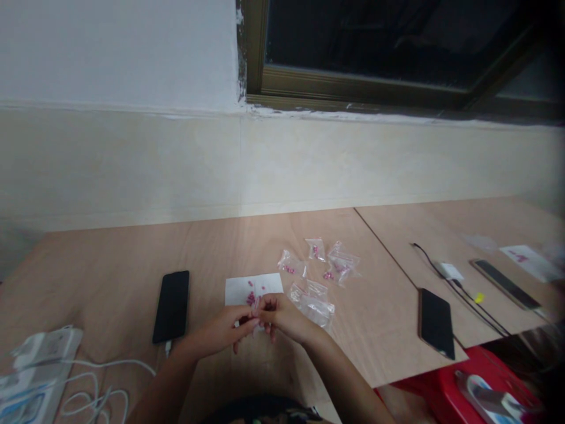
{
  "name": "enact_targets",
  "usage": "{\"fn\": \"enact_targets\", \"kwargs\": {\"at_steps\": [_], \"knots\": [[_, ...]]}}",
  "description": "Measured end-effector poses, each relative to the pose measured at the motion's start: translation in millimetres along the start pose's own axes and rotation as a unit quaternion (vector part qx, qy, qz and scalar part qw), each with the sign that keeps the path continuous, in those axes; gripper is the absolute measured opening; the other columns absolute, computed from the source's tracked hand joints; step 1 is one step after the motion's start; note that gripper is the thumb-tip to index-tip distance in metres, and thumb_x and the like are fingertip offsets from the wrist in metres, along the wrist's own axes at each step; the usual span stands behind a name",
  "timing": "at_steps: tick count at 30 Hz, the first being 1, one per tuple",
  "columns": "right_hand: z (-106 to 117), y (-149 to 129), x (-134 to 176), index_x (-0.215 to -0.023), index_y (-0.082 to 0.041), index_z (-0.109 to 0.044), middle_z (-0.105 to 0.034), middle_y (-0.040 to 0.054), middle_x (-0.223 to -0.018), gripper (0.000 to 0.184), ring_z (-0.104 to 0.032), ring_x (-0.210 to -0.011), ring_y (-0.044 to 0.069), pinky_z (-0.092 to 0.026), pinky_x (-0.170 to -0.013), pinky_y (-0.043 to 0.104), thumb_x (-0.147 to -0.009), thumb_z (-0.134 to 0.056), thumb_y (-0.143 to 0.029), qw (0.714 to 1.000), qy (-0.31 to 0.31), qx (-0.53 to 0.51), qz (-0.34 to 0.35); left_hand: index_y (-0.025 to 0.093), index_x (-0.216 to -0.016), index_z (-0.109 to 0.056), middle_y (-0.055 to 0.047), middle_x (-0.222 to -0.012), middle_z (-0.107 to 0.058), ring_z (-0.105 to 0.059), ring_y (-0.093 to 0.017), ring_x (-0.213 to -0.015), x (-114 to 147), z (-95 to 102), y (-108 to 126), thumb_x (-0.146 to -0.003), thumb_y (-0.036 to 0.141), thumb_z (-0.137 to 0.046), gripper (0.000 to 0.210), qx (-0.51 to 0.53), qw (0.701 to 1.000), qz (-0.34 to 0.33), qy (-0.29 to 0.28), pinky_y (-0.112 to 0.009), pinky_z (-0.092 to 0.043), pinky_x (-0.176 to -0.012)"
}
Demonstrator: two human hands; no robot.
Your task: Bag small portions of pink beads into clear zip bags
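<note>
My left hand (238,327) and my right hand (282,315) meet over the front edge of a sheet of white paper (233,288). Between their closed fingertips is a small clear plastic bag (256,304), partly hidden by the fingers. Small pink beads (251,297) lie on the paper just beyond the hands. To the right of my right hand is a pile of clear plastic bags (320,309) with no beads visible inside. Farther back lie several small bags holding pink beads, among them one bag (291,265) near the paper's corner.
A black phone (171,306) on a white cable lies at left, near a white power strip (30,383). At right are another phone (436,323), a dark cable (477,306), a third phone (505,284) and a second paper (534,262). A red stool (441,388) stands below the table edge.
</note>
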State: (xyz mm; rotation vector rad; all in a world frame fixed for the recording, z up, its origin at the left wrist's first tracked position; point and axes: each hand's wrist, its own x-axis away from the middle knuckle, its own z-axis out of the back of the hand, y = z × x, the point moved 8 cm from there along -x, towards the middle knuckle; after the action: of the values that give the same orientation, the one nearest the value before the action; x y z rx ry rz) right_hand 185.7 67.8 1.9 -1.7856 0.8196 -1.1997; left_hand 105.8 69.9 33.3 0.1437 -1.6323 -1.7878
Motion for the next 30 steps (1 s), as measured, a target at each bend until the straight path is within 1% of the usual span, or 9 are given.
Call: {"fn": "enact_targets", "kwargs": {"at_steps": [3, 7, 11, 16, 21, 26, 28, 30], "knots": [[-2, 1, 0, -0.063, -0.014, -0.051, -0.052, -0.0035, -0.054, 0.028, -0.047, -0.040, 0.007, -0.038, -0.033, 0.019, -0.059, -0.065, -0.038, 0.999, -0.021, -0.027, 0.000, 0.014, -0.075, -0.056, 0.004, -0.058, -0.044, -0.046, -0.008, -0.047, -1, 0.8, -5, -0.078, 0.046, -0.044, 0.034, 0.048, 0.999, 0.006, -0.010, -0.019, -0.044, -0.042], [-6, -1, 0, -0.065, -0.014, -0.052, -0.053, -0.0033, -0.056, 0.030, -0.048, -0.042, 0.007, -0.040, -0.036, 0.019, -0.057, -0.067, -0.038, 0.997, -0.060, -0.048, 0.002, 0.013, -0.064, -0.052, 0.003, -0.057, -0.047, -0.048, -0.008, -0.043, -3, 2.0, -14, -0.076, 0.047, -0.047, 0.037, 0.083, 0.996, 0.017, -0.012, -0.021, -0.045, -0.043], [-5, -4, 1, -0.064, -0.014, -0.052, -0.052, -0.0041, -0.055, 0.031, -0.046, -0.041, 0.006, -0.040, -0.036, 0.019, -0.058, -0.067, -0.040, 0.998, -0.060, -0.030, -0.002, 0.012, -0.061, -0.052, 0.002, -0.056, -0.049, -0.051, -0.009, -0.043, -5, 4.7, -21, -0.072, 0.051, -0.050, 0.040, 0.111, 0.993, 0.029, 0.000, -0.022, -0.046, -0.043], [-3, -5, 1, -0.065, -0.013, -0.053, -0.051, -0.0045, -0.054, 0.032, -0.046, -0.038, 0.006, -0.038, -0.035, 0.019, -0.059, -0.066, -0.042, 0.998, -0.055, 0.005, -0.005, 0.012, -0.059, -0.052, 0.003, -0.054, -0.048, -0.051, -0.008, -0.041, -4, 9.0, -19, -0.072, 0.050, -0.049, 0.040, 0.064, 0.997, 0.033, 0.032, -0.019, -0.042, -0.040], [-2, -7, 4, -0.064, -0.013, -0.052, -0.049, -0.0053, -0.052, 0.029, -0.046, -0.037, 0.006, -0.039, -0.034, 0.019, -0.061, -0.065, -0.040, 0.999, -0.041, 0.028, -0.010, 0.012, -0.062, -0.054, 0.003, -0.055, -0.049, -0.052, -0.008, -0.041, -4, 10.6, -21, -0.074, 0.047, -0.047, 0.037, 0.035, 0.998, 0.033, 0.044, -0.019, -0.043, -0.040], [2, -9, 11, -0.062, -0.015, -0.048, -0.047, -0.0065, -0.048, 0.022, -0.044, -0.037, 0.007, -0.040, -0.033, 0.020, -0.064, -0.062, -0.033, 0.999, -0.030, 0.037, -0.022, 0.014, -0.064, -0.051, 0.004, -0.051, -0.048, -0.050, -0.009, -0.042, 4, 32.3, -33, -0.073, 0.043, -0.047, 0.032, 0.032, 0.991, 0.065, 0.109, -0.020, -0.044, -0.042], [1, -7, 11, -0.062, -0.016, -0.047, -0.046, -0.0072, -0.045, 0.018, -0.043, -0.036, 0.007, -0.040, -0.033, 0.020, -0.065, -0.059, -0.029, 0.998, -0.028, 0.045, -0.029, 0.014, -0.065, -0.050, 0.004, -0.053, -0.049, -0.050, -0.009, -0.043, 7, 32.6, -34, -0.074, 0.042, -0.046, 0.030, 0.018, 0.992, 0.078, 0.097, -0.020, -0.045, -0.043], [-2, -5, 8, -0.062, -0.017, -0.045, -0.043, -0.0083, -0.043, 0.014, -0.041, -0.035, 0.006, -0.040, -0.032, 0.020, -0.066, -0.056, -0.024, 0.998, -0.016, 0.060, -0.034, 0.014, -0.064, -0.049, 0.003, -0.056, -0.048, -0.049, -0.008, -0.045, 7, 26.3, -32, -0.076, 0.041, -0.045, 0.030, -0.011, 0.994, 0.078, 0.075, -0.020, -0.045, -0.042]]}}
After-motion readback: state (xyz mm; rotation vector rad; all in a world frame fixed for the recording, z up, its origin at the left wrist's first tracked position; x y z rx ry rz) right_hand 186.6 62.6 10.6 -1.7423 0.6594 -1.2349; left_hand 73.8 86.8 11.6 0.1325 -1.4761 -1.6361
